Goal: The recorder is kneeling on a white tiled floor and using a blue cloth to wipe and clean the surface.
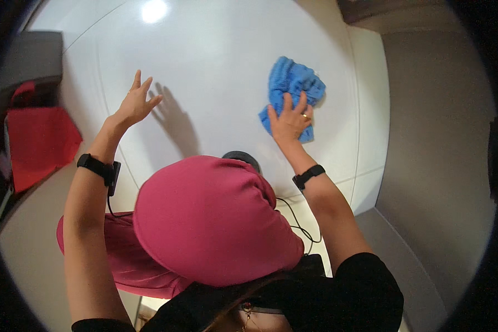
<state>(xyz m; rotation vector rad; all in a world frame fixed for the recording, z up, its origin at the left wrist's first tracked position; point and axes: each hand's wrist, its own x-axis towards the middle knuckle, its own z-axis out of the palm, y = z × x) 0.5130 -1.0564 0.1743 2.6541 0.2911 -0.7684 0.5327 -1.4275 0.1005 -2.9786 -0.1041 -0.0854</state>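
My right hand (291, 123) lies on a crumpled blue cloth (294, 77), fingers spread over its near part and pressing it against the glossy white floor (221, 83). A ring shows on one finger. To the left, my left hand (136, 105) is open in the air with its fingers apart, holding nothing. Its shadow falls on the floor beside it. Each wrist wears a black strap, and a small dark device sits on the left one (115, 177).
My bent knee in dark pink trousers (210, 216) fills the near middle. A dark rounded thing (242, 159) pokes out beyond it. Black cable (296, 218) loops near my right forearm. At left hangs a red bag (41, 141); a grey-brown panel (437, 122) bounds the right.
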